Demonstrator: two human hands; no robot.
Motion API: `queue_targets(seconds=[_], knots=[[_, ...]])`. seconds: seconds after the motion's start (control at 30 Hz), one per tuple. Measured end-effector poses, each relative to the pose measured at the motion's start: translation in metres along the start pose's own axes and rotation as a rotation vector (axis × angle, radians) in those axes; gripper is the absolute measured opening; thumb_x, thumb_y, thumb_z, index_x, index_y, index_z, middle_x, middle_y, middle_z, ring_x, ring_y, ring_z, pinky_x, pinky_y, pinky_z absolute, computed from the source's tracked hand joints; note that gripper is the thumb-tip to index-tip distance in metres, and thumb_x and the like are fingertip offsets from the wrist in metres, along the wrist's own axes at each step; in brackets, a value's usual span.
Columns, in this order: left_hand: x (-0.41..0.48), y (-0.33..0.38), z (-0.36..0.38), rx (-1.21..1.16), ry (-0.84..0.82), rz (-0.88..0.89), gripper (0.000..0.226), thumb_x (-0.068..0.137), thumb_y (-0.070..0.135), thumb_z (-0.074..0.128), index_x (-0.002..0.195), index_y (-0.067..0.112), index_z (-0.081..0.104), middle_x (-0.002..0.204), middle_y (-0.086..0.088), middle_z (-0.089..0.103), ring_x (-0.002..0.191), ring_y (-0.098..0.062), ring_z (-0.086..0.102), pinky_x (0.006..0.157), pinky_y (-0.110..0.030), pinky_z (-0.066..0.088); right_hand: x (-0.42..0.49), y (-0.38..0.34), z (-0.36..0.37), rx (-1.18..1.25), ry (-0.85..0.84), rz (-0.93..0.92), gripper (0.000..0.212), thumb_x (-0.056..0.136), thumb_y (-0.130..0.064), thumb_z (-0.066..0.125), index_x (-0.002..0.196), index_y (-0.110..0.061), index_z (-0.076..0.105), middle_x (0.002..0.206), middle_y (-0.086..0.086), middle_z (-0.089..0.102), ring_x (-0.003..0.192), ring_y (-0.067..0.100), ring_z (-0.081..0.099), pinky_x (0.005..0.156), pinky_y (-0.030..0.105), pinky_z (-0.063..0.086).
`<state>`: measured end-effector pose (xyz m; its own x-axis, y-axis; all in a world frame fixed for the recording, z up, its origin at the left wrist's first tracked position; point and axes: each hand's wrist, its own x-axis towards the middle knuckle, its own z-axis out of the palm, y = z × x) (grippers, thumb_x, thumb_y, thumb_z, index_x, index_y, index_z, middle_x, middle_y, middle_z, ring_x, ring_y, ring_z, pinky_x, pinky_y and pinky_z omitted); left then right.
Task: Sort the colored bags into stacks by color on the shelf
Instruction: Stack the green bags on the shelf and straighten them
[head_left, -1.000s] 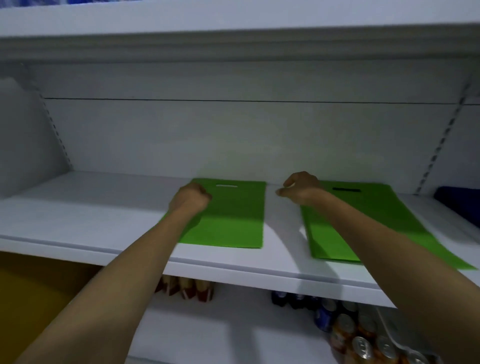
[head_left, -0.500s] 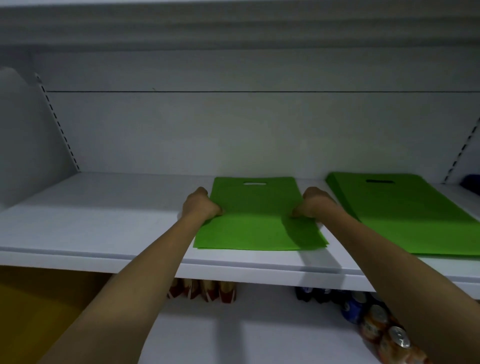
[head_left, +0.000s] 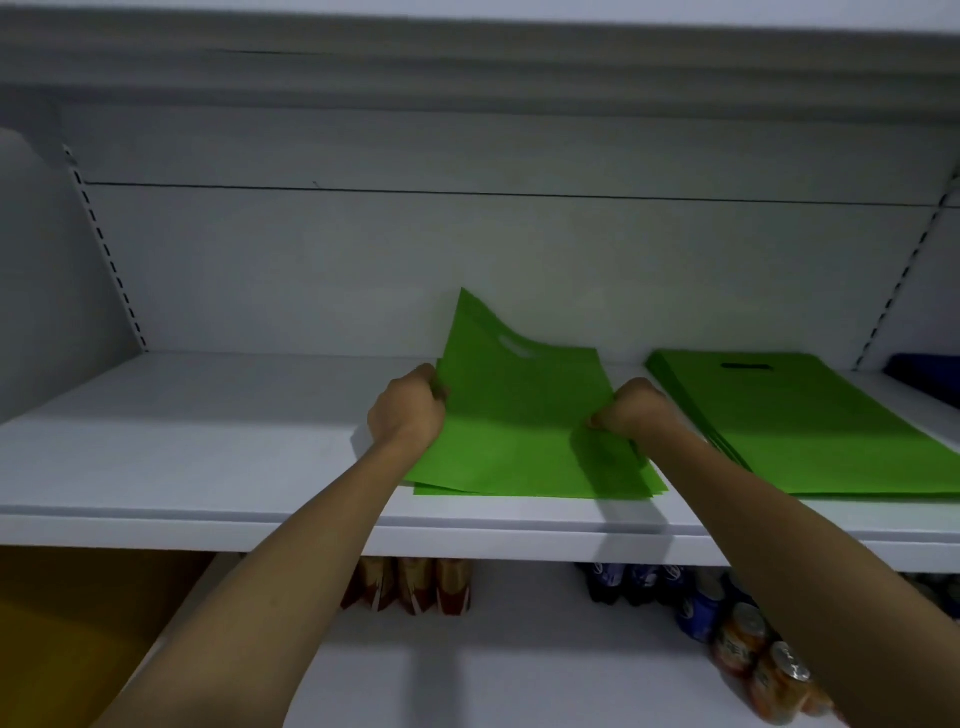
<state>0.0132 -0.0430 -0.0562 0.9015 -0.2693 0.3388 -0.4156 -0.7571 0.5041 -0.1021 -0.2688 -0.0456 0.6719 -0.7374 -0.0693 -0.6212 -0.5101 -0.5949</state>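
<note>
Green bag (head_left: 519, 431) lies on the white shelf (head_left: 208, 441), its far left corner curling up off the board. I see my left hand (head_left: 408, 410) pinching its left edge and my right hand (head_left: 631, 410) curled tight on its right edge. A green bag stack (head_left: 810, 421) sits just beside it on the right.

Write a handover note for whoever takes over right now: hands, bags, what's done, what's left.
Left hand: grips the left edge of the small green pile; the top bag's back-left corner is lifted off the shelf.
Right hand: grips the pile's right edge.
Done: a larger green stack lies flat just to the right, apart from the pile.
Left: probably move the held pile onto that stack. A dark blue item at the far right is cut off, so it is unclear whether it needs sorting.
</note>
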Motion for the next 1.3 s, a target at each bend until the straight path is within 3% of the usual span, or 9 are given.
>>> queue_targets(seconds=[0.17,0.27,0.43,0.6,0.77,0.9,1.07,1.2,1.3], knots=[[0.008,-0.008,-0.009,-0.232,0.137,-0.009,0.020,0.099,0.031,0.049,0.109,0.015,0.056,0.082,-0.009,0.061,0.072,-0.029,0.055,0.059,-0.027,0.037,0.008,-0.005,-0.009,0.311,0.020,-0.106,0.027,0.082,-0.022,0.075,0.096,0.000,0.069,0.098,0.017,0.068,0.087,0.031,0.066,0.079,0.037,0.054],[0.012,-0.011,-0.013,-0.395,0.209,0.002,0.019,0.098,0.030,0.052,0.095,0.011,0.056,0.069,-0.006,0.055,0.059,-0.026,0.048,0.050,-0.026,0.029,0.004,-0.011,-0.011,0.513,0.040,-0.131,0.016,0.090,-0.021,0.065,0.080,-0.009,0.063,0.092,0.016,0.065,0.077,0.026,0.061,0.070,0.033,0.050],[0.010,-0.008,-0.013,-0.471,0.203,-0.098,0.024,0.099,0.030,0.049,0.086,0.011,0.045,0.067,-0.005,0.049,0.064,-0.027,0.047,0.057,-0.029,0.032,0.002,-0.016,-0.007,0.431,0.140,-0.216,0.029,0.096,-0.024,0.057,0.102,0.003,0.066,0.095,0.019,0.065,0.081,0.030,0.060,0.078,0.039,0.051],[0.018,-0.004,-0.019,-0.487,0.180,-0.137,0.023,0.099,0.030,0.050,0.086,0.011,0.045,0.074,-0.008,0.053,0.066,-0.027,0.049,0.060,-0.029,0.035,-0.001,-0.019,-0.017,0.507,0.243,-0.297,0.027,0.092,-0.025,0.063,0.098,0.002,0.067,0.095,0.012,0.064,0.084,0.025,0.058,0.072,0.027,0.044],[0.024,0.031,-0.022,-0.533,0.171,-0.072,0.025,0.098,0.031,0.051,0.085,0.010,0.046,0.073,-0.005,0.052,0.067,-0.026,0.050,0.061,-0.031,0.036,0.006,-0.004,-0.043,0.565,0.320,-0.279,0.025,0.091,-0.026,0.065,0.088,-0.001,0.066,0.096,0.018,0.068,0.087,0.033,0.064,0.080,0.037,0.051],[0.023,0.071,-0.010,-0.548,0.130,-0.040,0.025,0.098,0.031,0.051,0.085,0.010,0.046,0.066,0.000,0.047,0.063,-0.025,0.047,0.057,-0.030,0.033,0.010,0.025,-0.074,0.498,0.390,-0.298,0.027,0.097,-0.019,0.054,0.104,0.003,0.068,0.109,0.020,0.067,0.099,0.035,0.062,0.083,0.036,0.049],[0.008,0.130,0.015,-0.539,0.051,0.017,0.025,0.098,0.030,0.051,0.086,0.008,0.047,0.072,-0.006,0.050,0.064,-0.023,0.046,0.056,-0.030,0.029,0.011,0.081,-0.117,0.453,0.462,-0.271,0.027,0.099,-0.017,0.051,0.109,0.003,0.066,0.109,0.021,0.066,0.082,0.023,0.056,0.068,0.027,0.041],[-0.003,0.180,0.037,-0.536,0.002,0.074,0.023,0.097,0.030,0.053,0.087,0.009,0.049,0.080,-0.010,0.054,0.071,-0.025,0.050,0.059,-0.030,0.032,0.007,0.124,-0.153,0.430,0.492,-0.207,0.029,0.098,-0.019,0.052,0.113,0.002,0.064,0.099,0.013,0.064,0.078,0.027,0.056,0.065,0.029,0.041],[-0.013,0.218,0.052,-0.548,-0.017,0.089,0.023,0.098,0.027,0.053,0.086,0.008,0.047,0.081,-0.010,0.052,0.072,-0.024,0.048,0.060,-0.029,0.029,0.007,0.155,-0.175,0.429,0.526,-0.172,0.025,0.098,-0.013,0.051,0.113,0.001,0.066,0.103,0.018,0.066,0.075,0.035,0.060,0.060,0.031,0.043]])
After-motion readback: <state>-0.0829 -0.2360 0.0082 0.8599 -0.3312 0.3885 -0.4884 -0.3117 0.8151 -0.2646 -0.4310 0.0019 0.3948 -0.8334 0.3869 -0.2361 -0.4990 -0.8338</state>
